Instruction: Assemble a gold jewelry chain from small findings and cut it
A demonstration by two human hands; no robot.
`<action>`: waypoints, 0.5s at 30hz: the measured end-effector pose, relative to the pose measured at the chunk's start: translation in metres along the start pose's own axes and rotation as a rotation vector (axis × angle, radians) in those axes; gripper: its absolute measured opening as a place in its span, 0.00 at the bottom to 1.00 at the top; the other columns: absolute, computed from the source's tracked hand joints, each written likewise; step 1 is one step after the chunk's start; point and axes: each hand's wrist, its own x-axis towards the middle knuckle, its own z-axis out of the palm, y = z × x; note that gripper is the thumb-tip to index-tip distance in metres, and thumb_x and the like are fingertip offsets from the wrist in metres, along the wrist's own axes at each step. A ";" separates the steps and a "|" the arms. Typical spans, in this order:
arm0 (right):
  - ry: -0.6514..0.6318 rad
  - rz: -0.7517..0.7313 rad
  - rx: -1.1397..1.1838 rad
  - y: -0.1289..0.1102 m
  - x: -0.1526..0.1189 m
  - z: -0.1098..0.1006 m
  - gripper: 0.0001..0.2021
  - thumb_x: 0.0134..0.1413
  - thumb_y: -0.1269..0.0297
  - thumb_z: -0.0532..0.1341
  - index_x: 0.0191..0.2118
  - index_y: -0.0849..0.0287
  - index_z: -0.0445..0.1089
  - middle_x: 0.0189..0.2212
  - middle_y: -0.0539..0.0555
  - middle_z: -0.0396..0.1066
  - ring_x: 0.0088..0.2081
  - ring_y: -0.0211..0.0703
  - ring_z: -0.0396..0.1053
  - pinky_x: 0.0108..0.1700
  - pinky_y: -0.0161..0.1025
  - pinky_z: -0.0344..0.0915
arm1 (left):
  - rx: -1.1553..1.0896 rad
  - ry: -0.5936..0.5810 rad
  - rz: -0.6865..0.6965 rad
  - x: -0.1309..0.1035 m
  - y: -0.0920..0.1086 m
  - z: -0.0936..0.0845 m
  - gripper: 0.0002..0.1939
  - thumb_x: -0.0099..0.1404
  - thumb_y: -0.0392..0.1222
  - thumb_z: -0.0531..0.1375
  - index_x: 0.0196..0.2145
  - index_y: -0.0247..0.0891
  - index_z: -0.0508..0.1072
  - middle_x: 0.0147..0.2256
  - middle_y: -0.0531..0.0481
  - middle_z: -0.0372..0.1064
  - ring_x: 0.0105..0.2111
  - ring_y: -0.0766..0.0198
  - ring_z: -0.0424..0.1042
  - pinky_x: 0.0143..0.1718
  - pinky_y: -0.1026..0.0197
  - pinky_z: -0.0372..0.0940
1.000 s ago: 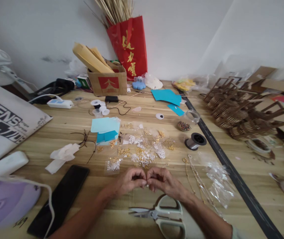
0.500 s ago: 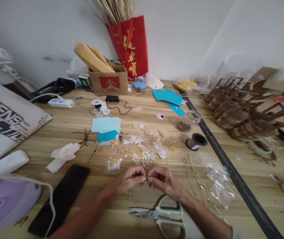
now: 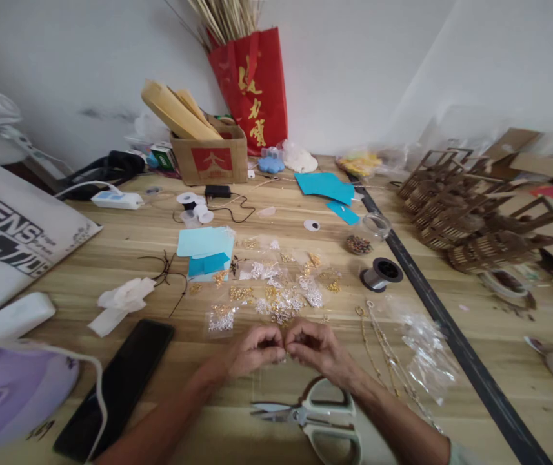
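Observation:
My left hand [image 3: 257, 349] and my right hand [image 3: 313, 347] meet fingertip to fingertip over the near middle of the table. Both are closed in a pinch around something tiny; a small light-coloured bit shows between them, too small to name. Just beyond the fingers lies a heap of small gold and silver jewelry pieces [image 3: 283, 303]. Below my right hand rest scissors [image 3: 305, 414], their blades slightly apart and pointing left. Gold and silver chains [image 3: 387, 349] lie to the right of my right forearm.
A black phone [image 3: 116, 387] and a purple appliance [image 3: 19, 400] with a cord sit at left. On the right are a wire spool [image 3: 381, 275], a bead jar [image 3: 361, 242], clear plastic bags [image 3: 424, 352] and brown woven baskets [image 3: 474, 219]. Light-blue cards [image 3: 204, 241] lie left of the jewelry pieces.
Both hands stay together in nearly the same place, with only slight finger movement. The whole view has shifted a little. Nothing else has visibly moved.

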 end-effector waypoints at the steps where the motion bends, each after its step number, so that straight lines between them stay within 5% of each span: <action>1: 0.000 0.007 0.000 0.001 0.000 0.000 0.13 0.55 0.55 0.63 0.28 0.61 0.68 0.24 0.49 0.62 0.26 0.35 0.58 0.27 0.33 0.53 | -0.002 -0.005 -0.002 0.000 0.000 0.000 0.09 0.61 0.44 0.58 0.29 0.34 0.67 0.27 0.54 0.63 0.29 0.67 0.62 0.31 0.66 0.56; 15: 0.004 0.018 -0.031 0.004 -0.002 0.003 0.13 0.55 0.56 0.63 0.29 0.62 0.68 0.25 0.49 0.63 0.27 0.35 0.59 0.28 0.33 0.54 | 0.110 0.003 -0.010 -0.001 0.003 0.002 0.08 0.59 0.43 0.59 0.28 0.35 0.68 0.27 0.55 0.63 0.29 0.67 0.61 0.31 0.66 0.56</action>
